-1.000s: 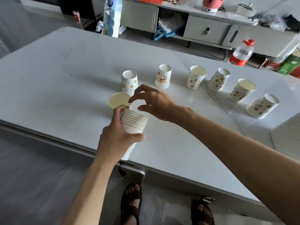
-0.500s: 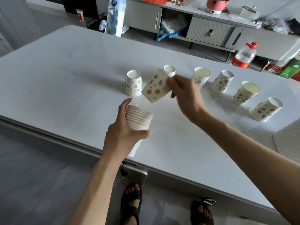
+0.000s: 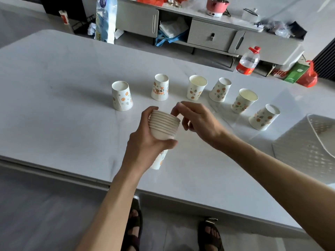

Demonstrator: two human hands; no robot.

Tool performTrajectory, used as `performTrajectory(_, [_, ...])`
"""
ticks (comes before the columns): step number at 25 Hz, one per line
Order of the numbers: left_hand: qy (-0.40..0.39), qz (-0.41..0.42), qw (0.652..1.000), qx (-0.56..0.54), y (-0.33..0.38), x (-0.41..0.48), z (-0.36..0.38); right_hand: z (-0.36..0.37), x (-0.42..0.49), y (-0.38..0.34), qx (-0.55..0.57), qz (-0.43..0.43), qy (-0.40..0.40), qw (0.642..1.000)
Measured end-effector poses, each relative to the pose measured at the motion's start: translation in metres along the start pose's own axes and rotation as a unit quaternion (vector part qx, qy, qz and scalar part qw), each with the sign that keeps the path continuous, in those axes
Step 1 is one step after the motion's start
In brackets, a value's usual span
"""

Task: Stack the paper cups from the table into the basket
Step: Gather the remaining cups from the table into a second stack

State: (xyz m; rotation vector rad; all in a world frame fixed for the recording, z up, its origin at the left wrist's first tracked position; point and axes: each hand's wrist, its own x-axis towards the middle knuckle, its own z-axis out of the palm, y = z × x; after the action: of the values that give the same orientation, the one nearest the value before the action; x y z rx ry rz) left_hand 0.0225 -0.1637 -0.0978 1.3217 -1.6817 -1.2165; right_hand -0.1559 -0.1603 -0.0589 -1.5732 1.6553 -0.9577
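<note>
While the left hand [image 3: 145, 144] wraps around a nested stack of white paper cups with orange-dotted sides [image 3: 164, 127], held above the near part of the pale grey tabletop [image 3: 63, 115], the right hand [image 3: 197, 120] hovers at the stack's rim with its fingers loosely curled and nothing visibly between them. Six loose cups of the same printed paper stand in a curving row farther back, some mouth-up, some mouth-down: the leftmost [image 3: 121, 96], then one with a cartoon print [image 3: 160, 87], then four more running right toward the white woven plastic basket [image 3: 308, 149] at the table's right edge. The stack is not yet in the basket. To do this step well, I judge the top cup should be pressed down squarely so the rims sit even, with the left grip kept firm low on the stack. Each upside-down cup needs turning mouth-up before it nests. Squeezing hard would likely crease the thin paper walls.
</note>
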Motion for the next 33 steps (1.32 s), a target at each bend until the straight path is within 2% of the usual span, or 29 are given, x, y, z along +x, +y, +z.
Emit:
performTrajectory(2, [0.002, -0.012, 1.000, -0.025, 0.003, 0.006, 0.007, -0.018, 0.023, 0.021, -0.145, -0.011, 0.128, 0.981])
performTrajectory(3, [0.002, -0.018, 0.999, -0.036, 0.003, 0.009, 0.010, -0.028, 0.035, 0.031, -0.242, -0.012, 0.156, 0.958])
performTrajectory(5, [0.000, -0.028, 0.998, -0.056, 0.003, 0.015, 0.014, -0.047, 0.058, 0.049, -0.376, 0.008, 0.121, 0.919])
performTrajectory(7, [0.000, -0.037, 0.997, -0.070, 0.001, 0.022, 0.015, -0.056, 0.078, 0.058, -0.428, 0.029, 0.073, 0.900])
performTrajectory(12, [0.001, -0.054, 0.995, -0.081, -0.001, 0.035, 0.018, -0.053, 0.108, 0.067, -0.357, 0.055, 0.059, 0.931])
performTrajectory(15, [-0.002, -0.048, 0.996, -0.068, 0.002, 0.038, 0.024, -0.056, 0.107, 0.072, -0.286, 0.047, 0.138, 0.947])
performTrajectory(17, [-0.009, -0.045, 0.998, -0.052, 0.004, 0.037, 0.028, -0.064, 0.099, 0.069, -0.194, 0.039, 0.182, 0.963])
performTrajectory(20, [-0.029, -0.041, 0.998, -0.033, 0.008, 0.033, 0.032, -0.075, 0.069, 0.047, -0.063, -0.033, 0.193, 0.979])
performTrajectory(23, [-0.046, -0.016, 0.999, -0.020, 0.015, 0.028, 0.037, -0.070, 0.030, 0.026, -0.051, -0.084, 0.116, 0.988])
performTrajectory(27, [-0.058, 0.013, 0.998, 0.017, 0.018, 0.024, 0.043, -0.053, 0.001, 0.019, -0.080, -0.046, -0.096, 0.991])
performTrajectory(29, [-0.064, 0.014, 0.998, 0.016, 0.017, 0.025, 0.045, -0.060, 0.001, 0.023, -0.067, -0.037, -0.123, 0.989])
performTrajectory(30, [-0.067, 0.011, 0.998, 0.008, 0.016, 0.025, 0.046, -0.068, 0.004, 0.028, -0.070, -0.034, -0.086, 0.993])
performTrajectory(31, [-0.070, 0.008, 0.998, 0.004, 0.016, 0.025, 0.048, -0.079, 0.011, 0.037, -0.099, -0.028, -0.012, 0.995])
performTrajectory(32, [-0.071, 0.005, 0.997, 0.004, 0.016, 0.024, 0.050, -0.092, 0.019, 0.048, -0.159, -0.012, 0.082, 0.984])
performTrajectory(33, [-0.073, 0.005, 0.997, 0.009, 0.016, 0.024, 0.052, -0.106, 0.026, 0.061, -0.245, 0.015, 0.161, 0.956])
